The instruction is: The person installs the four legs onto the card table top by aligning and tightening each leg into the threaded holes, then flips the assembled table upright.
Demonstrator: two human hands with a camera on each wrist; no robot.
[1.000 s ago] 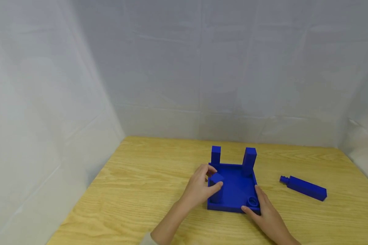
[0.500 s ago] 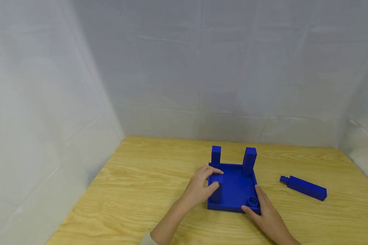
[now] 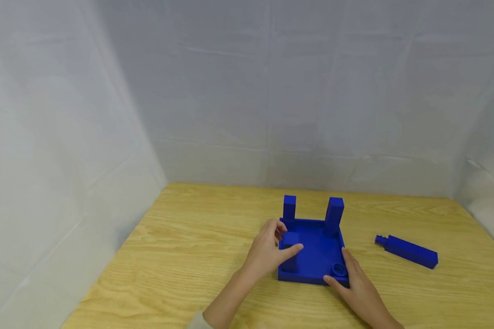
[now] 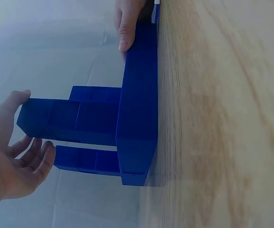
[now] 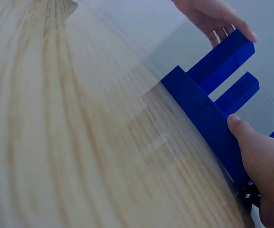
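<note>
A blue square base (image 3: 314,249) lies on the wooden table (image 3: 197,256) with two blue legs (image 3: 289,208) (image 3: 334,214) upright in its far corners. My left hand (image 3: 285,237) grips the top of a third leg (image 3: 290,264) standing in the near left corner, thumb in front and fingers behind. In the left wrist view that leg (image 4: 70,121) sits between thumb and fingers. My right hand (image 3: 346,274) holds the near right corner of the base, beside a round socket (image 3: 337,268). The right wrist view has its thumb (image 5: 250,142) on the base wall (image 5: 198,102).
A fourth blue leg (image 3: 409,252) with a threaded stub lies loose on the table to the right of the base. White cloth walls close in the table at the back and on both sides.
The near left leg has turned in its corner under my left hand, whose thumb and fingers have shifted round its top. The base, right hand and loose leg have stayed put.
</note>
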